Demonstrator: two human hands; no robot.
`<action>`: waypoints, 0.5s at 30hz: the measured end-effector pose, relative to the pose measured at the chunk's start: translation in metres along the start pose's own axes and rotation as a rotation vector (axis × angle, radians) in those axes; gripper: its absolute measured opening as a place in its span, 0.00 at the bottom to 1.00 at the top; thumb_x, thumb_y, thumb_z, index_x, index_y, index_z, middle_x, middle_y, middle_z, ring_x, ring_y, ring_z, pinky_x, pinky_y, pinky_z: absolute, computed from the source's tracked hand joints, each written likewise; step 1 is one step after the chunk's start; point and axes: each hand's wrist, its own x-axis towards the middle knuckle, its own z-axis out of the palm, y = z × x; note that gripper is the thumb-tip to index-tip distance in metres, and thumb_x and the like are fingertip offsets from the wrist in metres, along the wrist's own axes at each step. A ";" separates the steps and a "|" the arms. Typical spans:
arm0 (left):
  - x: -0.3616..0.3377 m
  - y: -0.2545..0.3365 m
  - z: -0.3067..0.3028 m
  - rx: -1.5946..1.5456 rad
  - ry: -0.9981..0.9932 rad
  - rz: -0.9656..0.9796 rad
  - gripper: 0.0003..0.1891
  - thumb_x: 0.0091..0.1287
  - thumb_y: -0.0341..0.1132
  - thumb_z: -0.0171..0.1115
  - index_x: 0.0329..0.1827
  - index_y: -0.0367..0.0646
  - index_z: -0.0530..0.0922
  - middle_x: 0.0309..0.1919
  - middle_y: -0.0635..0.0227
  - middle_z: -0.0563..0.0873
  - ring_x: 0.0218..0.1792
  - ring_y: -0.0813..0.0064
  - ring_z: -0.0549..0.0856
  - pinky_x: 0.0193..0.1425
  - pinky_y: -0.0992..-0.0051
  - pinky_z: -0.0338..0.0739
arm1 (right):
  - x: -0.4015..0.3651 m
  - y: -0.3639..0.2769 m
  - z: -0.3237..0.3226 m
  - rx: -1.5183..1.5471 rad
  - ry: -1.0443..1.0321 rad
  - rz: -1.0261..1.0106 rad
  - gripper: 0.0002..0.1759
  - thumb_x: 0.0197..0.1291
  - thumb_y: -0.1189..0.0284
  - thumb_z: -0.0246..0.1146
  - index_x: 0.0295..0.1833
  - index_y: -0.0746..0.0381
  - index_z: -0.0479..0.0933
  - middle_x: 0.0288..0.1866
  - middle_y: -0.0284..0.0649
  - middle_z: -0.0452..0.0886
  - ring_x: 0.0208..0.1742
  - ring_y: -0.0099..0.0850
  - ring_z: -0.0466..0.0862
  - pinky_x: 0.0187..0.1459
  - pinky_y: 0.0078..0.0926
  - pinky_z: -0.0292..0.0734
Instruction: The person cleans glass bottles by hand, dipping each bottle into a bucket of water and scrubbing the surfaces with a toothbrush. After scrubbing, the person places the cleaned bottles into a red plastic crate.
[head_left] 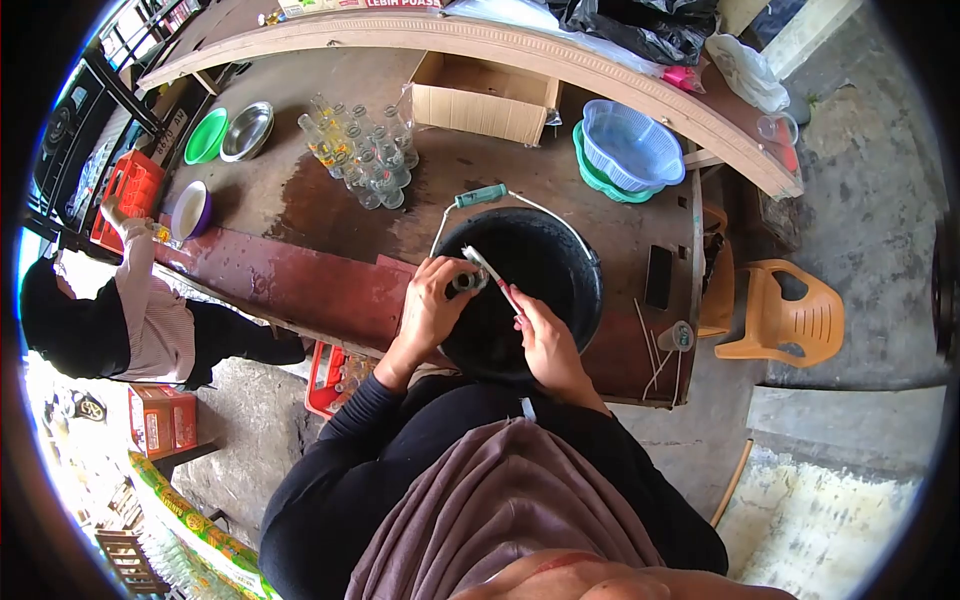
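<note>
Over a black bucket (560, 260) with a green-gripped handle (481, 196), my left hand (432, 300) is wrapped round a small glass bottle (467, 283), its mouth turned toward the right. My right hand (548, 345) grips the reddish handle of a brush (490, 268). The pale bristles are close to the bottle; whether they touch it I cannot tell. Further back on the table (340, 290), a group of several clear glass bottles (370, 155) stands upright.
A cardboard box (480, 105), blue and green basins (630, 145), bowls (247, 132), a phone (658, 277), a cup (677, 337) and sticks (648, 345) lie on the table. A person (130, 320) reaches to a red crate (128, 195) at left. An orange chair (800, 315) stands right.
</note>
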 end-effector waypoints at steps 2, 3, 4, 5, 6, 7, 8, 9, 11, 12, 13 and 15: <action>-0.005 -0.004 -0.004 0.034 -0.008 -0.003 0.17 0.51 0.25 0.74 0.45 0.42 0.82 0.42 0.64 0.87 0.47 0.60 0.85 0.51 0.66 0.80 | 0.001 0.028 0.002 -0.191 -0.057 -0.007 0.26 0.64 0.82 0.56 0.68 0.60 0.71 0.42 0.49 0.79 0.40 0.48 0.83 0.42 0.44 0.78; -0.008 -0.006 -0.005 0.003 -0.005 -0.004 0.17 0.50 0.24 0.74 0.44 0.42 0.82 0.44 0.65 0.87 0.48 0.61 0.85 0.52 0.66 0.80 | 0.003 0.028 -0.002 -0.399 -0.052 0.053 0.25 0.64 0.82 0.56 0.67 0.59 0.72 0.42 0.49 0.80 0.40 0.48 0.83 0.42 0.43 0.78; -0.009 -0.008 -0.007 0.006 -0.003 -0.004 0.17 0.50 0.24 0.74 0.44 0.42 0.82 0.44 0.65 0.87 0.48 0.61 0.85 0.52 0.66 0.80 | 0.005 0.026 -0.005 -0.353 -0.011 0.064 0.24 0.64 0.82 0.57 0.66 0.58 0.74 0.42 0.48 0.80 0.41 0.48 0.83 0.43 0.42 0.78; -0.012 -0.010 -0.008 -0.015 0.016 0.009 0.17 0.49 0.23 0.74 0.43 0.42 0.82 0.43 0.64 0.86 0.48 0.60 0.84 0.52 0.66 0.79 | 0.006 0.023 -0.005 -0.270 0.035 0.004 0.24 0.64 0.82 0.58 0.66 0.58 0.74 0.42 0.47 0.80 0.42 0.47 0.83 0.43 0.41 0.78; -0.016 -0.011 -0.009 -0.036 0.031 0.019 0.17 0.48 0.22 0.74 0.42 0.42 0.82 0.42 0.64 0.85 0.47 0.59 0.84 0.53 0.65 0.79 | 0.006 0.011 -0.005 -0.184 0.080 -0.053 0.24 0.64 0.82 0.58 0.65 0.58 0.74 0.42 0.46 0.80 0.42 0.47 0.83 0.43 0.41 0.78; -0.020 -0.013 -0.010 -0.034 0.028 0.015 0.17 0.48 0.22 0.74 0.42 0.42 0.82 0.42 0.64 0.85 0.47 0.59 0.84 0.53 0.65 0.79 | 0.006 0.001 -0.005 -0.142 0.045 -0.076 0.24 0.64 0.82 0.58 0.65 0.57 0.75 0.42 0.46 0.80 0.42 0.46 0.83 0.42 0.40 0.78; -0.023 -0.015 -0.012 -0.027 0.036 -0.004 0.17 0.48 0.22 0.74 0.42 0.42 0.82 0.41 0.63 0.85 0.47 0.59 0.84 0.52 0.65 0.79 | 0.005 -0.007 -0.005 -0.100 0.011 -0.101 0.24 0.64 0.82 0.59 0.65 0.57 0.75 0.42 0.45 0.80 0.42 0.46 0.83 0.42 0.40 0.78; -0.025 -0.017 -0.012 -0.021 0.047 -0.020 0.17 0.48 0.22 0.74 0.42 0.41 0.81 0.41 0.63 0.85 0.46 0.58 0.85 0.51 0.66 0.80 | 0.004 -0.010 -0.006 -0.064 -0.073 -0.095 0.23 0.64 0.81 0.59 0.65 0.56 0.75 0.43 0.45 0.79 0.42 0.46 0.83 0.42 0.40 0.78; -0.028 -0.021 -0.014 -0.005 0.076 -0.014 0.16 0.49 0.23 0.74 0.42 0.41 0.81 0.40 0.62 0.84 0.44 0.58 0.85 0.48 0.65 0.80 | 0.003 0.006 -0.002 -0.219 -0.070 -0.032 0.23 0.64 0.81 0.59 0.65 0.56 0.75 0.43 0.45 0.79 0.42 0.46 0.83 0.42 0.40 0.78; -0.029 -0.021 -0.014 0.009 0.105 -0.010 0.15 0.50 0.25 0.75 0.41 0.40 0.81 0.38 0.61 0.83 0.41 0.57 0.85 0.45 0.64 0.81 | 0.004 0.013 -0.001 -0.373 -0.068 0.033 0.23 0.65 0.80 0.59 0.65 0.56 0.75 0.43 0.45 0.79 0.42 0.46 0.83 0.42 0.40 0.77; -0.029 -0.020 -0.015 0.010 0.110 -0.011 0.15 0.50 0.25 0.75 0.41 0.40 0.81 0.38 0.61 0.83 0.41 0.57 0.85 0.45 0.64 0.81 | 0.005 0.019 -0.002 -0.469 -0.108 0.106 0.22 0.65 0.80 0.58 0.64 0.55 0.75 0.43 0.46 0.78 0.42 0.46 0.83 0.41 0.41 0.77; -0.030 -0.018 -0.017 0.122 0.151 -0.099 0.14 0.52 0.30 0.76 0.40 0.40 0.80 0.35 0.59 0.81 0.36 0.56 0.85 0.39 0.62 0.80 | 0.005 0.012 -0.001 -0.310 -0.048 0.009 0.22 0.65 0.80 0.58 0.64 0.55 0.75 0.43 0.46 0.78 0.42 0.47 0.82 0.42 0.42 0.77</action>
